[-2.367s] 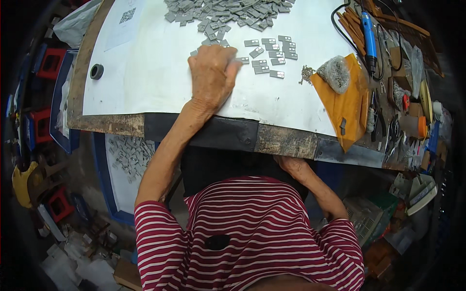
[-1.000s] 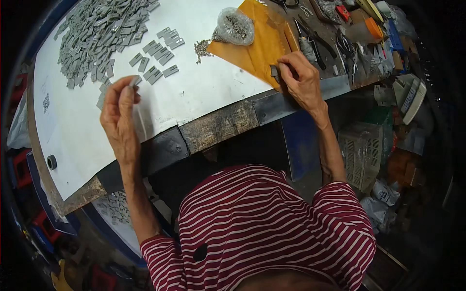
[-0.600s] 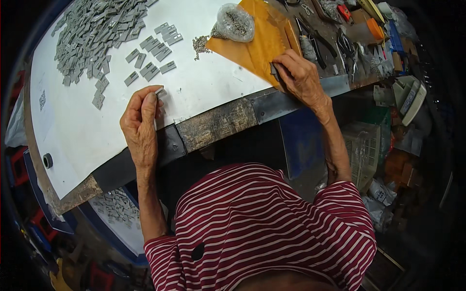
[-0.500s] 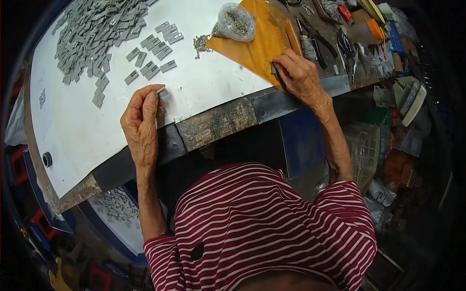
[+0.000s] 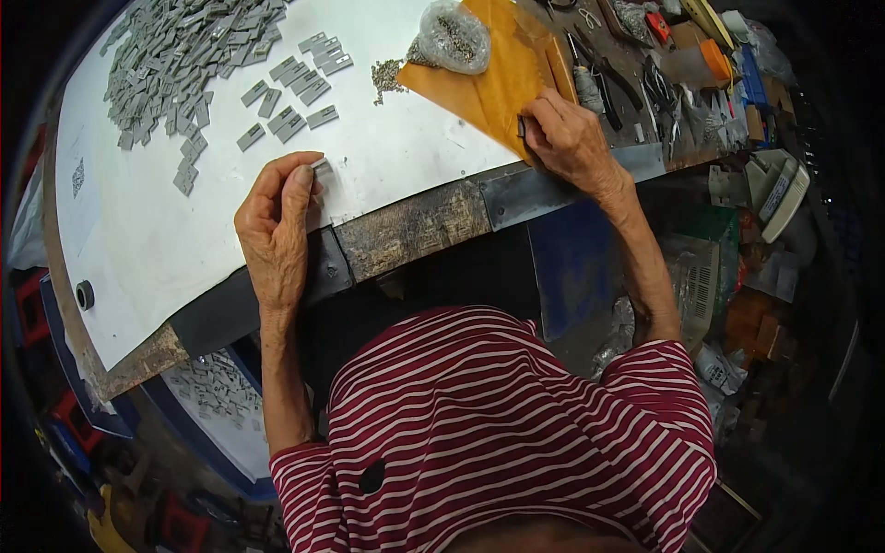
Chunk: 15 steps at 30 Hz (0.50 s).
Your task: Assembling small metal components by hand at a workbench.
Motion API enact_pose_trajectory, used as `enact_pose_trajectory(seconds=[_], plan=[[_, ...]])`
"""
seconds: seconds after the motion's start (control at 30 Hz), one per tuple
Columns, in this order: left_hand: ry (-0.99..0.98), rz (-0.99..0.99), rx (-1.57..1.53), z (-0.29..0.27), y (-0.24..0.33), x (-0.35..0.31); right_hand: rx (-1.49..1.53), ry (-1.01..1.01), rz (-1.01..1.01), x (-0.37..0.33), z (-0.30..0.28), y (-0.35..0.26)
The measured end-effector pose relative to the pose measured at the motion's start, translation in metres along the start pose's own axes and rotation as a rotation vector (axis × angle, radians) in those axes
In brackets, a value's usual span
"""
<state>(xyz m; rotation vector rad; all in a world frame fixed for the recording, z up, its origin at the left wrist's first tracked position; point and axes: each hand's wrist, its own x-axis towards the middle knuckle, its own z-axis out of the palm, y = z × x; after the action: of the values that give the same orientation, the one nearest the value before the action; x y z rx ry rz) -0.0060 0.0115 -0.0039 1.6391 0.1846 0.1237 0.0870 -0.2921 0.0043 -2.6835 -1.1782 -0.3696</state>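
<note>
The person wears a shirt (image 5: 516, 424) with dark red and white stripes. The white stripes are thin, the red ones are fatter, and they go wavy where the cloth bends. A small black oval (image 5: 372, 476) shows on the left side of the front. The left sleeve (image 5: 309, 498) and right sleeve (image 5: 664, 396) have stripes too, and both are short. The left grip (image 5: 275, 226) and right grip (image 5: 572, 138) are bare.
</note>
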Motion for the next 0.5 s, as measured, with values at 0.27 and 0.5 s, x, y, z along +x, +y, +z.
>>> enact_pose_trajectory(seconds=[0.27,0.5], plan=[[-0.033,-0.040,-0.037,0.0001,0.0015,0.0000,0.156,0.030,0.106,-0.0010,-0.0021,0.0023],[-0.028,-0.049,-0.030,0.0009,0.0012,0.0003,0.195,0.023,0.113,-0.0017,-0.0028,0.0040]])
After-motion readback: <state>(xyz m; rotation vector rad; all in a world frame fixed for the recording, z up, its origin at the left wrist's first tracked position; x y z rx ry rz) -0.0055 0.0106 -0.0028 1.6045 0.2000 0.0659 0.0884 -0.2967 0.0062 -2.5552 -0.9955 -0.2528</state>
